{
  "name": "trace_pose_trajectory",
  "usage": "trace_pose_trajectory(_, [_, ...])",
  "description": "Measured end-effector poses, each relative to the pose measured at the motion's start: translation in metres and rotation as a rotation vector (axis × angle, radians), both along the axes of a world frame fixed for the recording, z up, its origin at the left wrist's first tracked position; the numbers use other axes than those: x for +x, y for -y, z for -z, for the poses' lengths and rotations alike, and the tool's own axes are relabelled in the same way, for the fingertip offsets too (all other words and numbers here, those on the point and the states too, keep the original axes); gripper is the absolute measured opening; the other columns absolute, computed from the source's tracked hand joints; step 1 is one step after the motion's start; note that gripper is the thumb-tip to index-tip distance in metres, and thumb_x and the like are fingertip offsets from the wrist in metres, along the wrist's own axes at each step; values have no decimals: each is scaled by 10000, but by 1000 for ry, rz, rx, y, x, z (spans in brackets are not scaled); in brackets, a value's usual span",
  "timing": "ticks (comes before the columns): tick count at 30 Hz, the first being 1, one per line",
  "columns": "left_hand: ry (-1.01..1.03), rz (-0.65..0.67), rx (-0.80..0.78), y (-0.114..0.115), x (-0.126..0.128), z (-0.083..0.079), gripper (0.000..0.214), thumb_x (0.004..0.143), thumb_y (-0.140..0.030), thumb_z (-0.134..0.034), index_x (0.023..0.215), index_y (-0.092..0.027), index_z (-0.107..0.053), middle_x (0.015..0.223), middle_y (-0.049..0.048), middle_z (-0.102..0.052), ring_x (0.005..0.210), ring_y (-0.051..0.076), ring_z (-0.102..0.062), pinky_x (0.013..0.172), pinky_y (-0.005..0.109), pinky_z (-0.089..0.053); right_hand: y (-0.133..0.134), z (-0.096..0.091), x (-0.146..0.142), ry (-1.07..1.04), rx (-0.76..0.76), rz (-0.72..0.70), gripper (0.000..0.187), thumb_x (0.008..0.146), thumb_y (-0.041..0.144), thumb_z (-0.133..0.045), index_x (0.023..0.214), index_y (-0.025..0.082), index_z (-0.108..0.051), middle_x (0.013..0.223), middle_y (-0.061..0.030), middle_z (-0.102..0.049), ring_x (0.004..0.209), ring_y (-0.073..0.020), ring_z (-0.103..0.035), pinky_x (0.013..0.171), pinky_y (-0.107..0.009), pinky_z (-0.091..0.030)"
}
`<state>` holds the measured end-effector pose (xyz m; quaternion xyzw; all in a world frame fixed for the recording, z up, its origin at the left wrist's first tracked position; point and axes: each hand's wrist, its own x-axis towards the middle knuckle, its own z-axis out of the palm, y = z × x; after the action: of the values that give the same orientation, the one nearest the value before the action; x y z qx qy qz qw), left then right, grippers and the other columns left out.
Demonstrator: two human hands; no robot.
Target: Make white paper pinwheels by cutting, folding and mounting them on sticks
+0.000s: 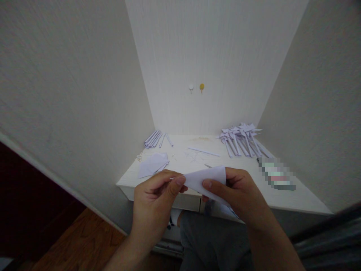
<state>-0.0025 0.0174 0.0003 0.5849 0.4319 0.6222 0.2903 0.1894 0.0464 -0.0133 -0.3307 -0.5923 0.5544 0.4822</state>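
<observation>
Where the white paper is: in the air, over the front edge of the white table; it is narrow at its left end and wider at its right end.
Left hand: the thumb and the fingertips pinch the narrow end of the paper.
Right hand: it grasps the wider part, with the thumb laid flat on the near face and the other fingers mostly hidden behind.
Just behind the paper: one thin pointed tip shows; what it belongs to, I cannot tell.
Left side of table: some flat white sheets lie overlapping; farther back there is a row of paper tubes.
Middle of table: a thin white stick lies aslant, well apart from the tubes.
Right side of table: many paper pinwheels lie crowded together near the back wall, and nearer is a pixelated object.
Back wall: a white hook and a yellow hook are side by side.
</observation>
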Motion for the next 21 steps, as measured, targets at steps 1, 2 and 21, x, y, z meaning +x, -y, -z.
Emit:
trace_pose_trajectory(1, [-1, -1, -2, 0, 0, 0, 173, 857, -207, -727, 697, -220, -792, 649, 0, -736, 625, 152, -678, 590, 215, -536, 0, 0, 0, 2, 0, 1, 245, 822, 411, -833, 836, 166, -825, 698, -45, -767, 601, -154, -658, 548, -237, -519])
trace_pose_trajectory(2, [-4, -2, -3, 0, 0, 1, 174, 859, -209, -726, 697, -220, -791, 651, 1, -737, 626, 153, -678, 591, 216, -535, 0, -1, -1, 1, 2, 6, 241, 822, 409, -832, 834, 169, -826, 701, -44, -768, 602, -154, -659, 549, -238, -519])
trace_pose_trajectory(21, [45, 159, -131, -6, 1, 19, 255, 895, -321, -726, 685, -178, -742, 637, 10, -686, 606, 140, -619, 590, 240, -502, -5, 2, 0, 50, 80, 36, 208, 859, 369, -802, 804, 169, -808, 713, -31, -763, 652, -153, -658, 603, -253, -508])
